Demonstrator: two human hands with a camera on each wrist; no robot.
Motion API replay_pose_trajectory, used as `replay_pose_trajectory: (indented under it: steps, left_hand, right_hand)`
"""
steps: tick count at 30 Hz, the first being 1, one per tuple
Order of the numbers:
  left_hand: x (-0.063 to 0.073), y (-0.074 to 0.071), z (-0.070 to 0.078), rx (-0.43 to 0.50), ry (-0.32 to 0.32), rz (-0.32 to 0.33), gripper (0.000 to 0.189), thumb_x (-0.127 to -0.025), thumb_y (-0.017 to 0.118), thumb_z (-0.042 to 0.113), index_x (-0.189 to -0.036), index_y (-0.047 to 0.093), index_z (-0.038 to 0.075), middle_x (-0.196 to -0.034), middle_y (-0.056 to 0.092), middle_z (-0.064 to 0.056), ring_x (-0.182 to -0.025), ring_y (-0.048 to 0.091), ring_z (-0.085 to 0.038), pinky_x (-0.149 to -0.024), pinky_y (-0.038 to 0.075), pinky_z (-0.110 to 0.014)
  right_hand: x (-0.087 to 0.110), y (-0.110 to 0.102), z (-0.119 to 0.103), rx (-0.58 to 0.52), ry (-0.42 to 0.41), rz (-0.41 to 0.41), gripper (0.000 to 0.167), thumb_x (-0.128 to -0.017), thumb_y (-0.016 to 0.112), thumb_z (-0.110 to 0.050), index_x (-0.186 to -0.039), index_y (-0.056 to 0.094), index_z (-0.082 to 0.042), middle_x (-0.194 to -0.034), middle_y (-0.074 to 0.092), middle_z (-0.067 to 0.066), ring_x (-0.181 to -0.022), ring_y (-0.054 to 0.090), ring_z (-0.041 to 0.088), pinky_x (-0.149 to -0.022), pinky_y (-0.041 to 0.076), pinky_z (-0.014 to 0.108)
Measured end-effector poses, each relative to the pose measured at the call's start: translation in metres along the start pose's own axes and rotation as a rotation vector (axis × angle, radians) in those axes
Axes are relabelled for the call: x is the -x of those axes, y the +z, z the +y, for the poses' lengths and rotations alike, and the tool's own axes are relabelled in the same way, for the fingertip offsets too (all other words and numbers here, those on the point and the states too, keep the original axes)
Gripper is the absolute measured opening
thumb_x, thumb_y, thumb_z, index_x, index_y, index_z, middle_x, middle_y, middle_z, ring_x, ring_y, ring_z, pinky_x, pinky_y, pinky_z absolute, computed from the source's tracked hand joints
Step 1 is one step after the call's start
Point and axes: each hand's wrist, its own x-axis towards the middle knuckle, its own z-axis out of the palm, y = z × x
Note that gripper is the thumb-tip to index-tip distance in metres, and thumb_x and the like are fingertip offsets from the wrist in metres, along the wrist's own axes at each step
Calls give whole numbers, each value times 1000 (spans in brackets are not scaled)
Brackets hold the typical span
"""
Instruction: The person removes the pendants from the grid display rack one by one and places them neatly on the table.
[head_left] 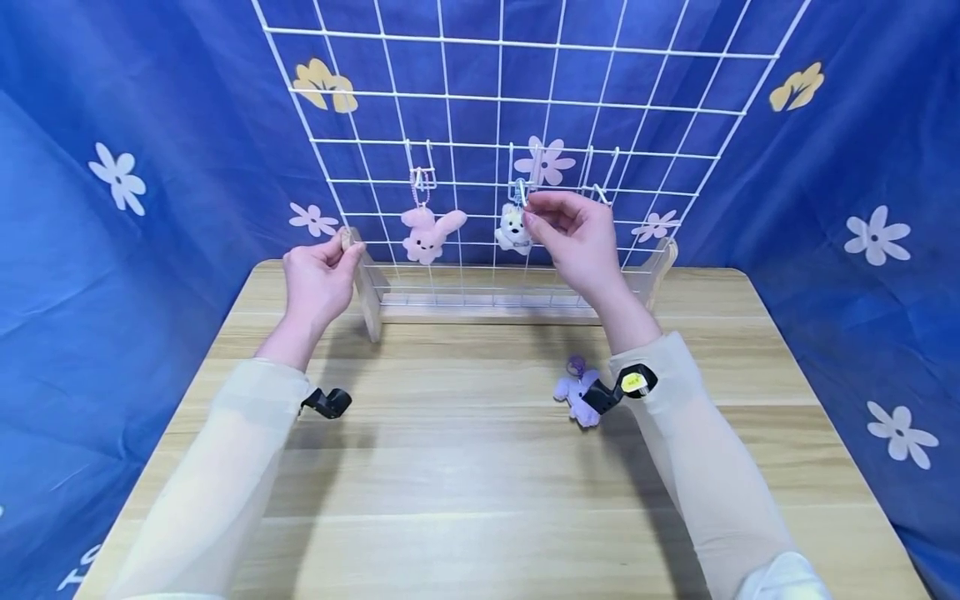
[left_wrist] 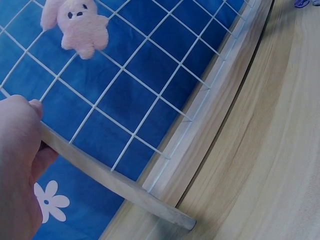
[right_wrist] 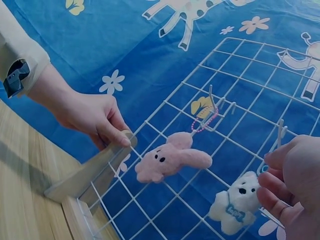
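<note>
My left hand (head_left: 318, 279) pinches the top of the wooden side support (left_wrist: 120, 185) of a white wire grid rack (head_left: 468, 182). At the middle hook, my right hand (head_left: 581, 242) has its thumb and forefinger at the clasp of a white plush dog keychain (head_left: 513, 229), which hangs upright against the grid. The keychain wears a small blue-grey tag or scarf (right_wrist: 239, 214); the fingers partly hide its clasp in the right wrist view. To its left, a pink plush bunny keychain (head_left: 424, 235) dangles by a pink bead chain from another hook.
Another hook (head_left: 600, 192) sits on the grid behind my right hand. A purple plush keychain (head_left: 576, 398) lies on the wooden table (head_left: 450, 500) below my right forearm, partly covered by the wrist camera (head_left: 621, 390). Blue patterned cloth (head_left: 150, 275) surrounds the table at the back and sides.
</note>
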Motion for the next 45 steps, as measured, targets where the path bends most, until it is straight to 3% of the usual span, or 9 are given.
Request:
replay_pose_trajectory:
  steps: [5, 11, 18, 28, 36, 45]
  left_hand:
    - [0, 2, 0, -6, 13, 4, 30, -99, 78, 18, -125, 73, 4, -122, 70, -17, -102, 74, -15, -79, 59, -11]
    - [0, 2, 0, -4, 16, 8, 29, -99, 78, 16, -125, 73, 3, -121, 70, -18, -102, 74, -18, -80, 59, -12]
    - [-1, 1, 0, -7, 12, 5, 29, -99, 78, 17, -124, 74, 5, -123, 70, -16, -102, 74, -17, -79, 58, -11]
    - [0, 1, -3, -3, 26, 13, 29, -98, 78, 15, -125, 74, 4, -119, 71, -17, -96, 73, -5, -78, 58, -10]
    - [0, 0, -2, -5, 15, 9, 31, -100, 77, 19, -127, 72, 5, -118, 71, -16, -103, 74, -19, -82, 59, -13]
    - [0, 0, -3, 6, 18, 6, 31, -99, 77, 15, -127, 71, 3, -120, 71, -18, -103, 74, -20, -81, 59, -13]
  right_hand:
    - [-3, 4, 0, -31, -26, 38, 24, -93, 72, 14, -117, 70, 16, -114, 71, 32, -89, 70, 17, -82, 63, 24]
    - [-4, 9, 0, -45, -13, 85, 25, -92, 72, 17, -117, 70, 16, -110, 74, 24, -87, 70, 15, -81, 63, 24]
    - [-5, 14, 2, -67, -13, 109, 26, -91, 70, 19, -116, 69, 19, -111, 72, 29, -82, 70, 11, -79, 63, 22]
    - [-11, 23, 3, -45, 55, 208, 17, -91, 78, 8, -107, 75, 13, -94, 77, 14, -75, 72, 12, -71, 64, 21]
    - [-14, 30, 3, 2, 42, 241, 18, -88, 85, 2, -101, 77, 12, -90, 78, 14, -74, 71, 12, -71, 64, 21]
    - [-17, 29, 3, -26, 77, 229, 15, -89, 83, 5, -101, 78, 10, -96, 79, 17, -77, 73, 15, -73, 65, 22]
